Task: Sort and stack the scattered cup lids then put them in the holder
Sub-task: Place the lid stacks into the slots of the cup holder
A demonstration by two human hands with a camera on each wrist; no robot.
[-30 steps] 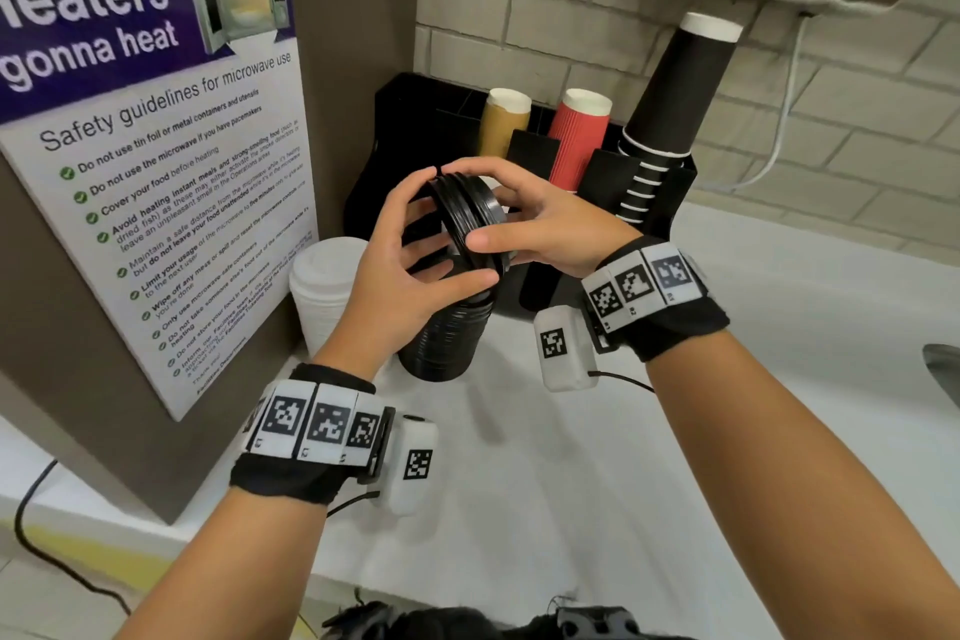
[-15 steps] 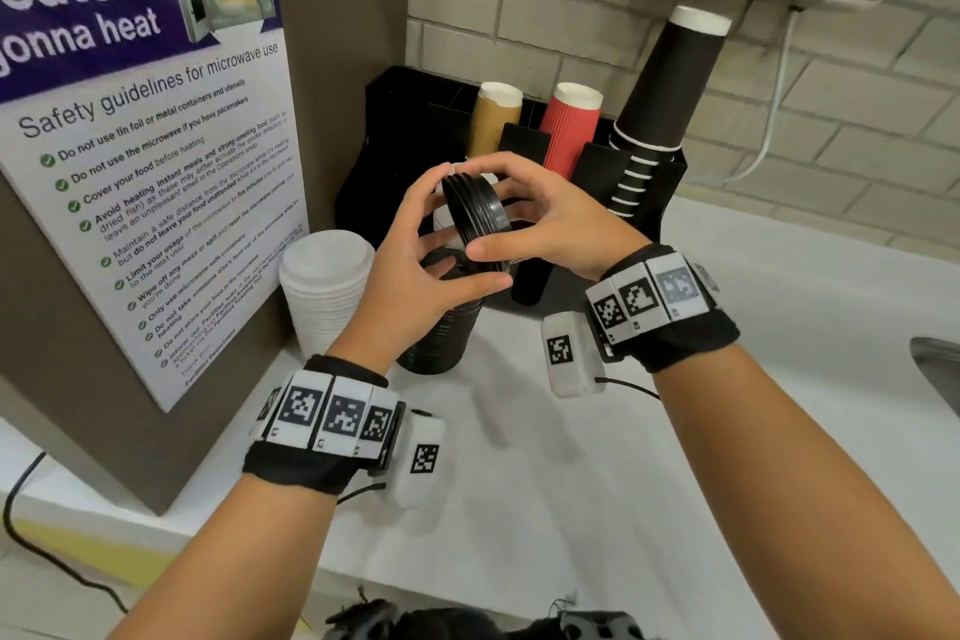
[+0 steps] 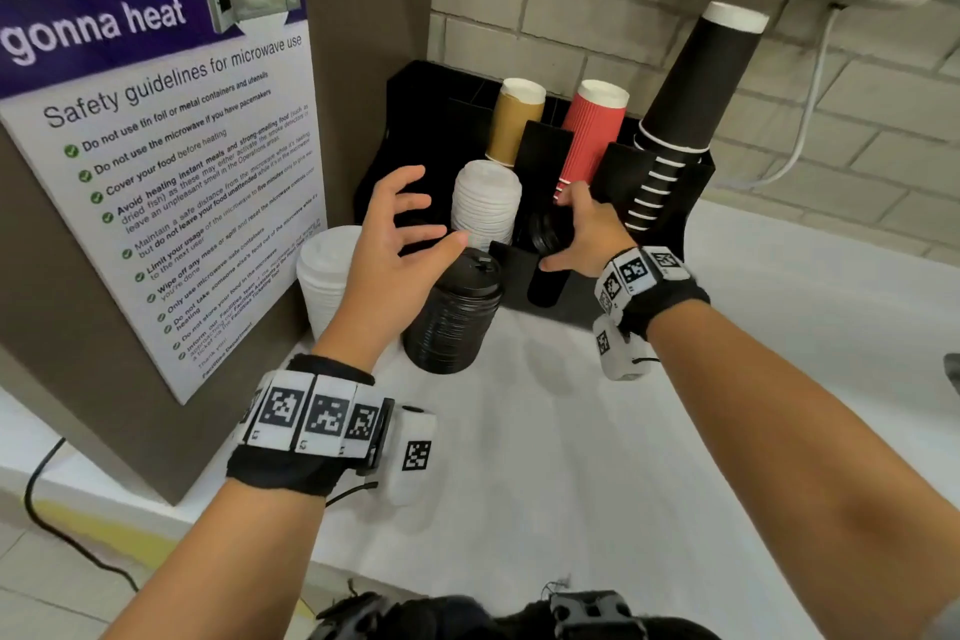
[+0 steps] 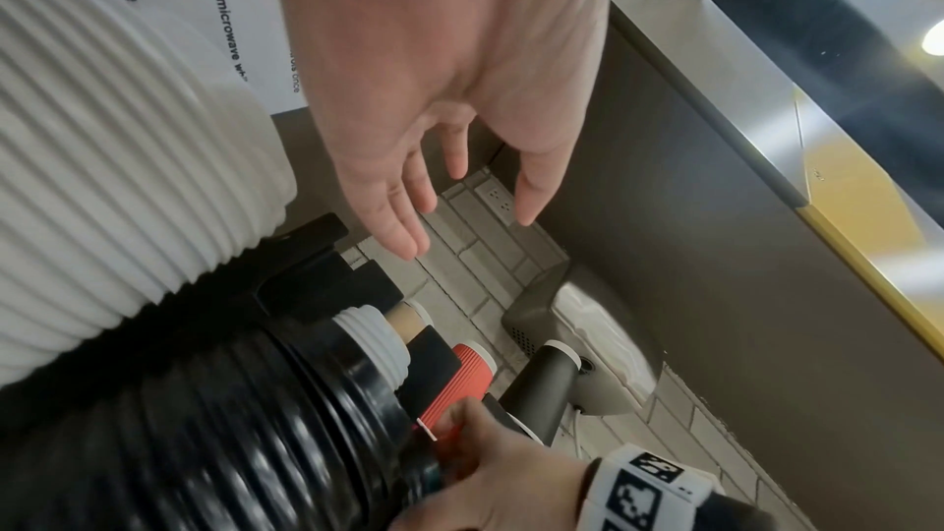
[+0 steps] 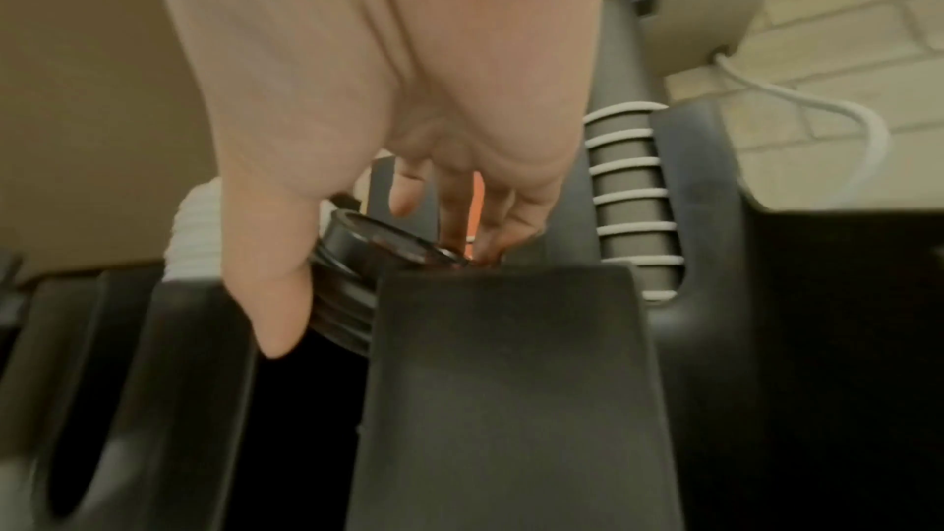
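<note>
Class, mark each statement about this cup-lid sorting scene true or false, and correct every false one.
1. The left hand grips a lid. False: its fingers are spread and it holds nothing.
2. The right hand holds a small stack of black lids at a slot of the black holder. True.
3. A tall stack of black lids stands on the counter below the left hand. True.
4. The red cup lies on its side on the counter. False: it stands in the holder, between a brown cup and a stack of black cups.
5. White lids already sit in the holder. True.
</note>
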